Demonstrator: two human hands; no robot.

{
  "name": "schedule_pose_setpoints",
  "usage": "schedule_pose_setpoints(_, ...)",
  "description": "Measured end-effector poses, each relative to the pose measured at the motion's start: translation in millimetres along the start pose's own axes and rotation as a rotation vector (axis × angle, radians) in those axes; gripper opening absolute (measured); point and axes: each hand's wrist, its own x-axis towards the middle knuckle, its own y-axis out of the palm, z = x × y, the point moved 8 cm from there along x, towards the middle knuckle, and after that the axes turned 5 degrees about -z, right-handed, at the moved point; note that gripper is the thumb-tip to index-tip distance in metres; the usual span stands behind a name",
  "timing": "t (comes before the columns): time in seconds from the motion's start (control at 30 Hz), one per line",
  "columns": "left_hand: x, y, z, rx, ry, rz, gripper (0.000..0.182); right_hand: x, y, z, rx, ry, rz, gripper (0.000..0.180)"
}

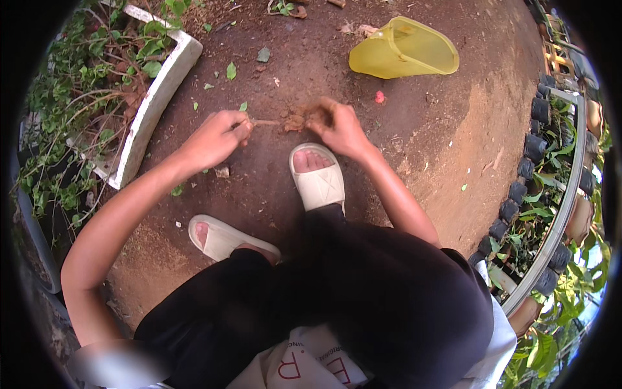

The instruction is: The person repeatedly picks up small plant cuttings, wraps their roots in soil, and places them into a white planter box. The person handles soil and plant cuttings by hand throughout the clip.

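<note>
My left hand [221,136] is closed around one end of a thin brown stick [265,122], which points towards my right hand. Reddish-brown clumps of soil [294,119] lie at the stick's far end. Beside these clumps is my right hand [335,124], its thumb and fingers curled and slightly blurred; whether it grips any of the soil cannot be made out. Above and to the right, a translucent yellow plastic scoop-like container [403,48] rests on its side on the dirt ground.
A white planter edge [155,102] with leafy vines [82,87] stands at left. Small black plant bags [534,148] line a metal rail [559,214] at right. My feet in cream slides [318,182] are just below my hands. A small red thing [379,97] lies near the container.
</note>
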Motion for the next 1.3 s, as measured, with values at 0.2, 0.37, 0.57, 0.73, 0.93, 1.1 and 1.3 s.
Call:
schedule_pose_setpoints(0.2, 11.2, 27.1, -3.5, -0.09, -0.011, 0.062, 0.032, -0.4, -16.7, 11.4, 0.44, 0.166, -0.033, 0.026)
schedule_pose_setpoints(0.37, 12.9, 33.5, -10.6, -0.245, -0.092, 0.1, 0.031, -7.5, 4.0, 28.6, 0.455, -0.012, 0.08, 0.019)
schedule_pose_setpoints(0.57, 13.4, 43.4, -1.3, -0.43, -0.229, 0.185, 0.028, -9.1, 15.0, 24.3, 0.523, -0.008, 0.167, 0.021)
schedule_pose_setpoints(0.73, 13.8, 43.5, -6.4, -0.506, -0.279, 0.216, 0.026, -11.1, 24.5, 13.6, 0.686, 0.169, 0.235, 0.026)
schedule_pose_setpoints(0.93, 10.1, 44.0, -0.6, -0.688, -0.427, 0.225, 0.02, -11.9, 34.7, 13.4, 0.745, 0.131, 0.162, 0.027)
schedule_pose_setpoints(1.1, 3.8, 43.8, 6.0, -0.813, -0.491, 0.218, 0.018, -12.7, 39.1, 16.3, 0.675, 0.199, 0.159, 0.02)
schedule_pose_setpoints(1.3, 2.7, 45.4, 4.3, -0.84, -0.537, 0.242, 0.016, -12.8, 37.3, 17.7, 0.647, 0.182, 0.157, 0.025)
